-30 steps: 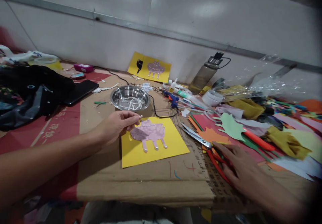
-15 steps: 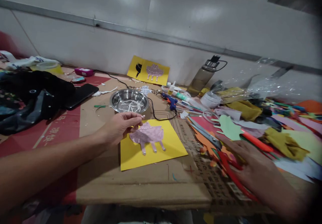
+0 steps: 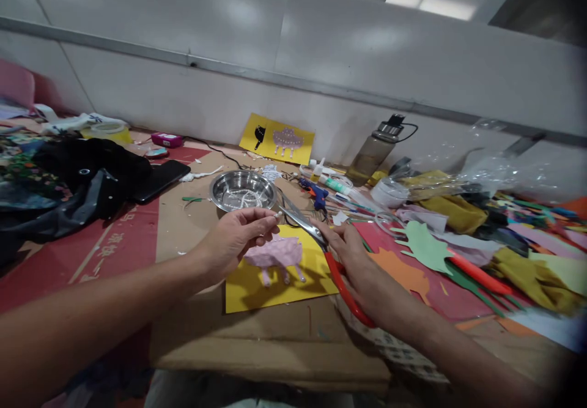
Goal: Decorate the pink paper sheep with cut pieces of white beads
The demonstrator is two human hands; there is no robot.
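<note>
My left hand (image 3: 243, 233) is closed in a pinch on a small white pearl bead (image 3: 278, 215), held above a yellow card (image 3: 243, 295). A pale purple cut-out (image 3: 275, 254) with pearls at the ends of its legs lies on that card. In my right hand (image 3: 358, 267) are red-handled scissors (image 3: 338, 276), their metal blades pointing up and left, close to the pinched bead. Just behind my left hand stands a steel bowl (image 3: 217, 197) with strings of white beads inside. Fingers partly hide the bead and the scissor handles.
A blue glue gun (image 3: 316, 192) lies right of the bowl. Farther right are a drink bottle (image 3: 373, 148), a green paper cut-out (image 3: 424, 246) and coloured scraps. A decorated yellow card (image 3: 293, 145) leans on the wall. A phone (image 3: 162, 180) and black cloth (image 3: 87, 175) are left.
My right hand has brought the scissors from the paper pile at right to beside my left hand. The left hand still pinches the bead. The view has shifted slightly.
</note>
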